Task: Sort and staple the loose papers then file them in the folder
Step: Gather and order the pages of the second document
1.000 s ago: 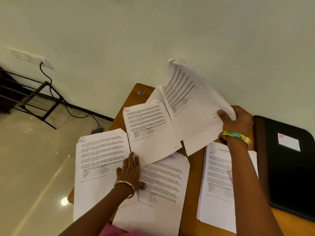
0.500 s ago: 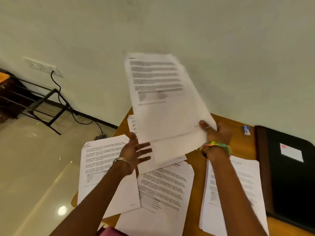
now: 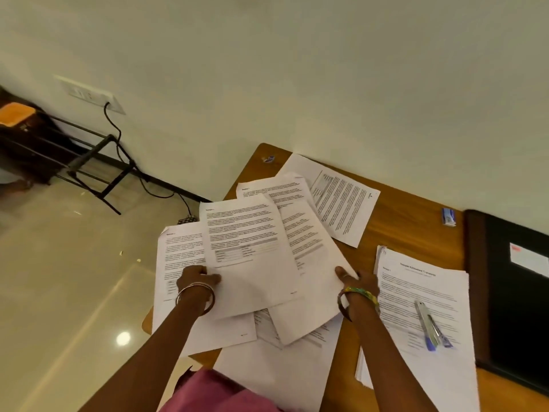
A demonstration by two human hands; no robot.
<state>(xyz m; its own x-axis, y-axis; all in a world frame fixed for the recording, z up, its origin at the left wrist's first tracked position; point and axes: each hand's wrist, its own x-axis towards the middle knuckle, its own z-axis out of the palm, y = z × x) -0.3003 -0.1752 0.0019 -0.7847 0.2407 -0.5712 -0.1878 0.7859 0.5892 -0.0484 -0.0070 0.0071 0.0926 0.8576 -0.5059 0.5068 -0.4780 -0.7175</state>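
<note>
Several loose printed sheets overlap on the wooden table [image 3: 410, 221]. My left hand [image 3: 194, 279] pinches the left edge of the top sheet [image 3: 246, 257]. My right hand [image 3: 356, 279] grips the right edge of the sheets [image 3: 309, 245] fanned beneath it. One sheet [image 3: 341, 200] lies apart at the back, turned sideways. A neat paper stack [image 3: 424, 289] lies to the right with a stapler [image 3: 430, 325] on top. The black folder [image 3: 511, 295] lies shut at the far right.
A small blue box [image 3: 448, 217] sits at the back of the table by the wall. The table's left edge drops to a tiled floor [image 3: 59, 278]. A black metal rack [image 3: 98, 162] and a cable stand by the wall on the left.
The sheets my right hand held up in the air have come down onto the pile. My left hand has lifted off the table and taken hold of the top sheet's edge.
</note>
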